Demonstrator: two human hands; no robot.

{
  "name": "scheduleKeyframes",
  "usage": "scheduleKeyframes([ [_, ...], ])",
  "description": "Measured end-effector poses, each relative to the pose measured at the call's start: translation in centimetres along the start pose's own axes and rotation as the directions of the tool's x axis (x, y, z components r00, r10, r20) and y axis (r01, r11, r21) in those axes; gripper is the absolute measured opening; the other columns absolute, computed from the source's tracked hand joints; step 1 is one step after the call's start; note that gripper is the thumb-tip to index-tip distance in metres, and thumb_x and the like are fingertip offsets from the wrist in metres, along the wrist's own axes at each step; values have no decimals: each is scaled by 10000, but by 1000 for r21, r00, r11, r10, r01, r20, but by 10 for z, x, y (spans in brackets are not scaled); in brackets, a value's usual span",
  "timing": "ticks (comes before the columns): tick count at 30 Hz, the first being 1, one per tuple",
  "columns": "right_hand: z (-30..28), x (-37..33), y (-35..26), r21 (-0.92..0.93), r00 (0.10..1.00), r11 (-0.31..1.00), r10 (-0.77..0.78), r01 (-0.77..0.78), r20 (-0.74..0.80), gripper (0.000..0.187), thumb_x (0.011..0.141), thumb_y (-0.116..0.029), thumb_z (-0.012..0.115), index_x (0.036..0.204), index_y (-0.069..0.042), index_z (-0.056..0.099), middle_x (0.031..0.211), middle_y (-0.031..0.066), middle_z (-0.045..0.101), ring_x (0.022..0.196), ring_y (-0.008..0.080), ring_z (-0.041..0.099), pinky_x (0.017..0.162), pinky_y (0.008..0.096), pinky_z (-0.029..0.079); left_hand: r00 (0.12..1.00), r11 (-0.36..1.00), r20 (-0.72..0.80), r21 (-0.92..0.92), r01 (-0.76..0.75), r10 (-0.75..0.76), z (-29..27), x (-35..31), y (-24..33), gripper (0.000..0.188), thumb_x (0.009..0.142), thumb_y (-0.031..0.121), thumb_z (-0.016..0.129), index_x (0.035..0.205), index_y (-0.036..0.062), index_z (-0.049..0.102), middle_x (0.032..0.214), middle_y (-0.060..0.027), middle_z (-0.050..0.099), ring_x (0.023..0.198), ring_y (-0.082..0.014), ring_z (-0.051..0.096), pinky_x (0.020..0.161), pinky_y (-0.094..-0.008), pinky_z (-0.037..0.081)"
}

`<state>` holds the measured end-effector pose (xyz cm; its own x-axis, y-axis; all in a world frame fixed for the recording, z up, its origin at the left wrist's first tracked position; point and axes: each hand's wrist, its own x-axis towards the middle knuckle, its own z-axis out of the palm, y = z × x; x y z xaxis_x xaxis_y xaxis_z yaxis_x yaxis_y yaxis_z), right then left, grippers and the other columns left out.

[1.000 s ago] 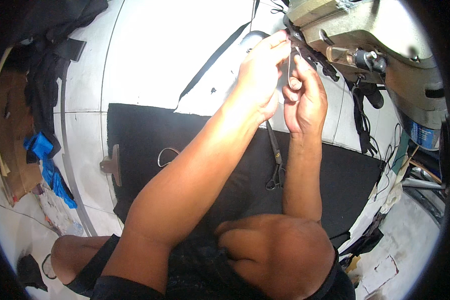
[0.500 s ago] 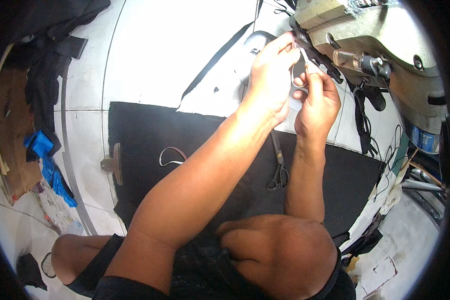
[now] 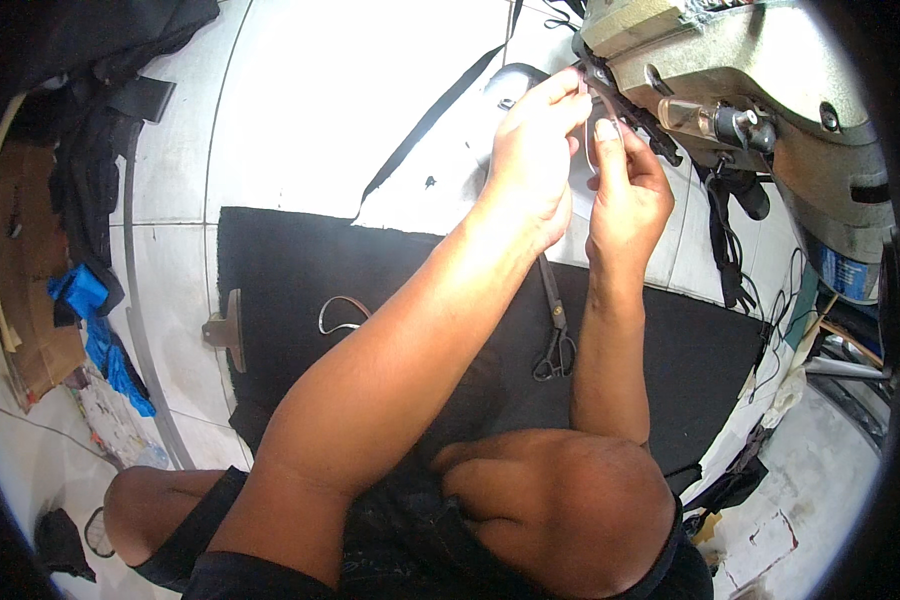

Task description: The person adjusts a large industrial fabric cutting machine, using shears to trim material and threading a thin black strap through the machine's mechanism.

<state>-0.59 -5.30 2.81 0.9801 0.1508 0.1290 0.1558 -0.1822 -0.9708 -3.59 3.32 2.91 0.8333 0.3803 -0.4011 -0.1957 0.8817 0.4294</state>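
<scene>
A thin, narrow strip (image 3: 589, 142), pale in places and brownish in others, bends in a loop between my two hands. My left hand (image 3: 535, 145) reaches to the beige machine, its fingertips pinched on one end of the strip beside a dark metal part. My right hand (image 3: 630, 190) is closed on the strip a little nearer to me, thumb on top. Behind my left hand lies a rounded shiny thing (image 3: 510, 85), partly covered. Dark-handled scissors (image 3: 556, 330) rest on the black cloth (image 3: 300, 250) below my hands. Another curled strip (image 3: 345, 300) lies left of them.
The beige machine body (image 3: 710, 75), with a small clear bottle (image 3: 687, 117) on it, takes up the upper right. A metal clip (image 3: 226, 332) holds the cloth's left edge. Black fabric (image 3: 90, 180) and blue material (image 3: 80, 290) lie at left; cords (image 3: 735, 250) hang at right.
My right hand has shifted slightly and turned, so its thumb now lies extended along the strip. The strip's loop has narrowed. My left hand stays near the machine.
</scene>
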Motion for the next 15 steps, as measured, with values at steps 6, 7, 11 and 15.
scheduleKeyframes([
  [6,7,-3,-3,84,997,994,76,-74,-24,181,922,-154,631,990,3,691,824,27,666,660,51,582,516,180,440,994,1000,104,-9,-29,29,-3,1,2,379,893,179,589,1239,39,527,1018,-4,614,944,-107,555,825,-277,395],
  [7,6,-4,-3,102,999,994,44,-46,15,179,928,-147,619,979,8,690,827,35,669,688,67,608,544,191,471,988,999,155,-39,-9,15,-6,4,2,383,892,178,588,1243,42,517,1007,-6,611,941,-106,554,798,-268,402],
  [11,7,0,3,130,998,991,3,5,-64,169,944,-118,586,988,14,682,826,61,668,687,85,623,536,209,504,984,998,175,-68,-12,24,-2,2,-1,384,887,172,590,1235,46,489,966,-20,600,923,-107,562,721,-246,426],
  [15,12,-9,8,194,992,980,-14,39,-128,172,950,-108,576,999,30,665,792,68,660,645,96,624,553,218,506,992,998,118,-53,-31,37,0,-1,-1,361,869,154,612,1197,43,507,955,-21,598,899,-112,571,740,-249,433],
])
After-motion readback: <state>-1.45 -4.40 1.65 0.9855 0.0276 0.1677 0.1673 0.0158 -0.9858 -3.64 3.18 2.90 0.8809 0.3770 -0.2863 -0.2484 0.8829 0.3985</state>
